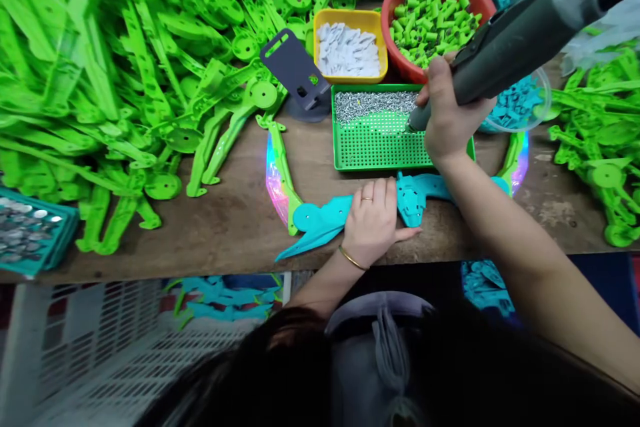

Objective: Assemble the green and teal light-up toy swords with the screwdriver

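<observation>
A toy bow (325, 215) with a blue middle and green, iridescent ends lies across the table before me. My left hand (373, 217) rests on its blue body, fingers together and thumb stretched beside the raised blue centre piece (411, 200). Wrapped round a dark power screwdriver (515, 40), my right hand (450, 113) is closed above the green tray (383, 163). The tool's tip points down into that tray, at the edge of the small silver screws (370, 105). My right forearm hides part of the bow's right side.
Green plastic parts (125, 47) are heaped at left, with more (605, 147) at right. Behind the tray stand a yellow box (350, 79) of white pieces and a red bowl (395, 47) of green pieces. A phone stand (295, 70), a blue tray (65, 233) and a white crate (90, 347) also show.
</observation>
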The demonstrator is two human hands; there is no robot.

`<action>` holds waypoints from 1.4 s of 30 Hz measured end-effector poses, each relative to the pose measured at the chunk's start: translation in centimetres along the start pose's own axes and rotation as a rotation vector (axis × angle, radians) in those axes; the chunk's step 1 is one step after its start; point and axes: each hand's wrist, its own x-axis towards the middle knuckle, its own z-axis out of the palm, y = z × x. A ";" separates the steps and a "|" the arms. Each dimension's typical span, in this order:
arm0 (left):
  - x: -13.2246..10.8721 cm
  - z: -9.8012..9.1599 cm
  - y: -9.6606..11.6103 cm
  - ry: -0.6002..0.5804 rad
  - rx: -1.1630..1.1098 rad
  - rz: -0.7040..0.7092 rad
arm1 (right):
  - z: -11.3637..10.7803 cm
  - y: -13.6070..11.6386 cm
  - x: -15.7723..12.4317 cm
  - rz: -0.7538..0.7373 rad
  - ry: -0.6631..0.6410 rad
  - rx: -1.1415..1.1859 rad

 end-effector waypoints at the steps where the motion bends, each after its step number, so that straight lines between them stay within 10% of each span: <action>1: 0.0 0.0 0.0 0.000 0.001 0.001 | 0.2 -0.3 -0.1 -0.042 0.030 0.002; 10: -0.4 -1.1 -1.3 -0.028 -0.025 -0.033 | -2.3 -7.0 -0.6 -0.125 0.172 0.019; 15: -0.8 -1.1 -1.9 -0.015 -0.028 -0.041 | -5.9 -9.9 -4.4 -0.116 0.034 0.087; 30: -0.8 -0.8 -1.9 -0.003 -0.044 -0.040 | -6.3 -5.6 -6.9 -0.114 -0.054 0.033; 36: -0.8 -0.5 -2.0 0.036 -0.013 -0.022 | -3.6 -7.2 -2.7 -0.113 0.140 0.081; 42: -0.9 -0.4 -2.0 0.049 -0.009 -0.021 | -0.4 -1.8 1.1 -0.162 0.088 -0.254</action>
